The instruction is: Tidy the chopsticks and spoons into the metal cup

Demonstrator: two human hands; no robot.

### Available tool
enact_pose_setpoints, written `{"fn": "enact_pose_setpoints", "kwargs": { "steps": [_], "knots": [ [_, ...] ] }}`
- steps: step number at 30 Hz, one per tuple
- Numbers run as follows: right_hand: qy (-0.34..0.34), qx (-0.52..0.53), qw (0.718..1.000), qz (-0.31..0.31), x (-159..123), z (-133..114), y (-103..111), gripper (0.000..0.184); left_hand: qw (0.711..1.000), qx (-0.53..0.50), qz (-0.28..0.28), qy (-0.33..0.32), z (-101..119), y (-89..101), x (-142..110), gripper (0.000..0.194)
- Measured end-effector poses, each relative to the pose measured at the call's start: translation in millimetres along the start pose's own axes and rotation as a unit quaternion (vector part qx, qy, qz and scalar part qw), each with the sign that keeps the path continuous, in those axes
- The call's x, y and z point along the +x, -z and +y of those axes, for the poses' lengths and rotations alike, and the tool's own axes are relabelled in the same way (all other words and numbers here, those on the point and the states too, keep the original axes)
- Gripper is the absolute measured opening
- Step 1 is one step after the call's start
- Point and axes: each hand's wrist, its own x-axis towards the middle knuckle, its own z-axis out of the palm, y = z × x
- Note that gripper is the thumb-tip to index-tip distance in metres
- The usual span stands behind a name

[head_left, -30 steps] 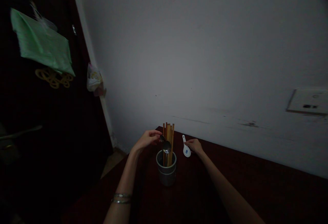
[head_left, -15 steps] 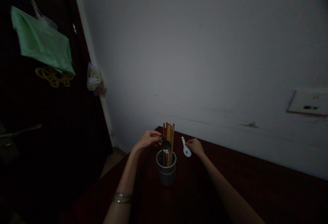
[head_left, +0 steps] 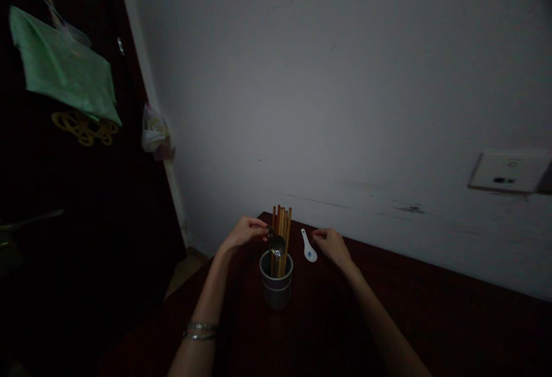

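Observation:
My left hand (head_left: 244,233) pinches the top of a metal spoon (head_left: 276,245) that stands bowl-up in a grey cup (head_left: 276,288). Several wooden chopsticks (head_left: 283,227) stand in the same cup. The cup rests near the far corner of a dark red table (head_left: 388,319). A white ceramic spoon (head_left: 309,249) with a blue mark lies flat on the table just right of the cup. My right hand (head_left: 332,243) hovers beside that spoon with loosely bent fingers, a small gap away, holding nothing. Bracelets circle my left wrist.
A white wall rises right behind the table, with a socket plate (head_left: 504,172) at the right. A dark door at the left carries a green bag (head_left: 64,66) and a yellow ornament (head_left: 84,130). A small plastic bag (head_left: 153,134) hangs by the door frame.
My right hand has come off the white spoon, which now lies alone on the table. My left hand stays pinched on the metal spoon. The view has shifted slightly.

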Motion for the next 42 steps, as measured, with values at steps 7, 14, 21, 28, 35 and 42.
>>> {"fn": "enact_pose_setpoints", "kwargs": {
  "steps": [7,14,21,28,35,42],
  "knots": [
    [0.064,0.033,0.997,0.027,-6.2,-25.3,29.4,0.025,1.000,-0.007,0.003,-0.030,4.9,0.8,-2.3,0.018],
    [0.102,-0.001,0.994,0.048,-17.6,-48.2,43.8,0.025,0.998,0.000,0.041,-0.046,12.0,1.1,-4.4,0.014],
    [0.116,-0.011,0.992,0.047,-24.7,-61.6,48.9,0.027,0.996,0.014,0.055,-0.064,21.6,0.0,-9.4,0.013],
    [0.115,-0.053,0.989,0.075,-34.0,-74.9,58.0,0.026,0.993,0.024,0.082,-0.083,38.4,-1.7,-19.9,0.011],
    [0.142,-0.050,0.975,0.163,-55.8,-104.2,77.8,0.026,0.954,-0.038,0.232,-0.184,57.4,0.4,-34.9,0.017],
    [0.230,0.158,0.960,0.005,-89.8,-146.4,66.5,0.032,0.852,-0.172,0.371,-0.328,84.2,-8.7,-55.0,0.021]
  ]
}}
